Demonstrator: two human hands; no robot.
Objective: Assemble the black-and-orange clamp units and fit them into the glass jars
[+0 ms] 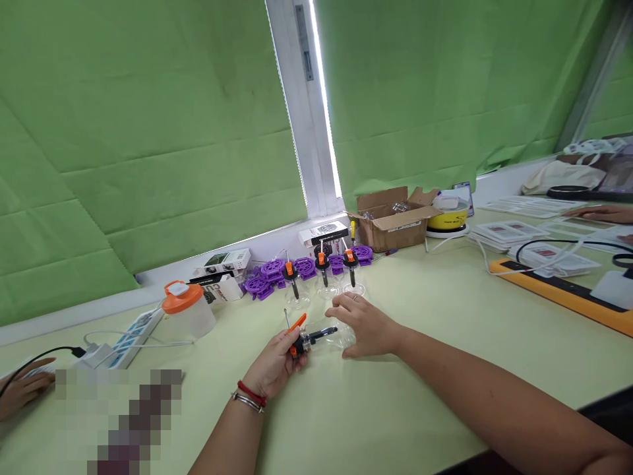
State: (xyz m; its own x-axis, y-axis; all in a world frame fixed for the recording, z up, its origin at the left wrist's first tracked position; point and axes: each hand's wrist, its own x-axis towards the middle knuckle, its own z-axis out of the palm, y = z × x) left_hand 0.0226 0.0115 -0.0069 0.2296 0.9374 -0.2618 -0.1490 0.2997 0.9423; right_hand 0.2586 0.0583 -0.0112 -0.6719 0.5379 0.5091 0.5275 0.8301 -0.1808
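Observation:
My left hand grips the black-and-orange top of a clear bottle that lies on its side above the table. An orange lever sticks up from that top, and a dark stem runs into the transparent body. At the other end, my right hand curves its fingers and thumb around the wide base. Just beyond the hands, three similar clear bottles stand upright, one at the left, one in the middle and one at the right, each with a black-and-orange top.
Several purple plastic parts and small boxes line the wall. An open cardboard box sits behind right. An orange-lidded jug and a power strip are left. Other people's hands show at the left and right edges.

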